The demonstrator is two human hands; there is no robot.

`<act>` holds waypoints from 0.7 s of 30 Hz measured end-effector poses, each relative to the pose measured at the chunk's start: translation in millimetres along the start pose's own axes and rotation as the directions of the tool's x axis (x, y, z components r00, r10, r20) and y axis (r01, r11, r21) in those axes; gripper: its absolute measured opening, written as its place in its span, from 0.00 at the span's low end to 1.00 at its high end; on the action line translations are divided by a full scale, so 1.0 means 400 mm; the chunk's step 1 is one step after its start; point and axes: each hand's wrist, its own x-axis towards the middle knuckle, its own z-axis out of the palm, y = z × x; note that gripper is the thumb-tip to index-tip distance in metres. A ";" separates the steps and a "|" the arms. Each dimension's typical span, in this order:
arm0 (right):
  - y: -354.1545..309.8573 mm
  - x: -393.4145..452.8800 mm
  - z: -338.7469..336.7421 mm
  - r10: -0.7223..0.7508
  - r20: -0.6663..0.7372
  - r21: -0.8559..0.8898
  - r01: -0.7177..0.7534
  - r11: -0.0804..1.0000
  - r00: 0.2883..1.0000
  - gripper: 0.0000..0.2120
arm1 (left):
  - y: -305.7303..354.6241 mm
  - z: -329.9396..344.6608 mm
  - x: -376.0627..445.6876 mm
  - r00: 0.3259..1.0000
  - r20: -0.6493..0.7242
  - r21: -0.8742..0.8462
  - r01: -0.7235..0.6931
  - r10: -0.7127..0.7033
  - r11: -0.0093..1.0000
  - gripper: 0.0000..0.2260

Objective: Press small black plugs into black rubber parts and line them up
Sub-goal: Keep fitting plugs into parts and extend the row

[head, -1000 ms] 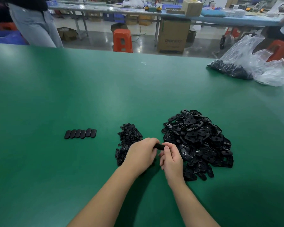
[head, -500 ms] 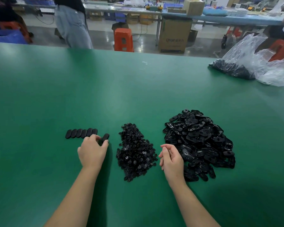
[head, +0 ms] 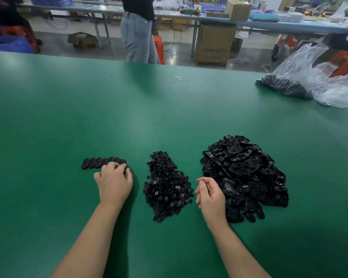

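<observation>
Green, smooth matting covers the bench (head: pixel 169 109). On it lies a short row of finished rubber parts (head: pixel 100 162), flat matte ovals set edge to edge. To their right sits a heap of small black plugs (head: pixel 166 185), tiny round discs, and further right a bigger heap of loose rubber parts (head: pixel 243 177), glossy and hollowed. The left hand (head: pixel 114 180) rests palm down, its bent fingertips touching the right end of the row. The right hand (head: pixel 211 194) hangs loosely curled between the two heaps, holding nothing. Half a second ago the left hand still carried one part just short of the row; that part now sits at the row's end.
</observation>
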 end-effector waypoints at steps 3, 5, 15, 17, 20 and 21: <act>0.000 0.000 -0.001 -0.006 0.007 0.005 0.006 1.000 1.000 0.08 | -0.011 0.005 0.004 1.000 -0.004 0.021 0.022 -0.022 1.000 0.08; 0.000 -0.001 -0.001 -0.009 0.006 0.000 0.009 1.000 1.000 0.08 | -0.017 0.007 0.006 0.999 0.008 0.037 0.038 -0.038 0.999 0.11; 0.004 0.000 -0.001 -0.005 0.015 -0.017 0.006 1.000 1.000 0.08 | -0.032 0.005 0.010 0.989 0.108 0.119 0.087 -0.100 0.989 0.20; 0.004 0.001 0.000 -0.005 0.016 -0.022 0.006 1.000 1.000 0.08 | -0.031 0.004 0.009 0.987 0.119 0.121 0.093 -0.107 0.988 0.20; 0.005 0.001 0.000 -0.008 0.016 -0.029 0.008 1.000 1.000 0.08 | -0.025 0.000 0.008 0.987 0.116 0.099 0.104 -0.115 0.990 0.20; 0.005 0.002 0.000 -0.007 0.016 -0.030 0.007 1.000 1.000 0.08 | -0.021 -0.001 0.006 0.990 0.098 0.063 0.096 -0.102 0.993 0.20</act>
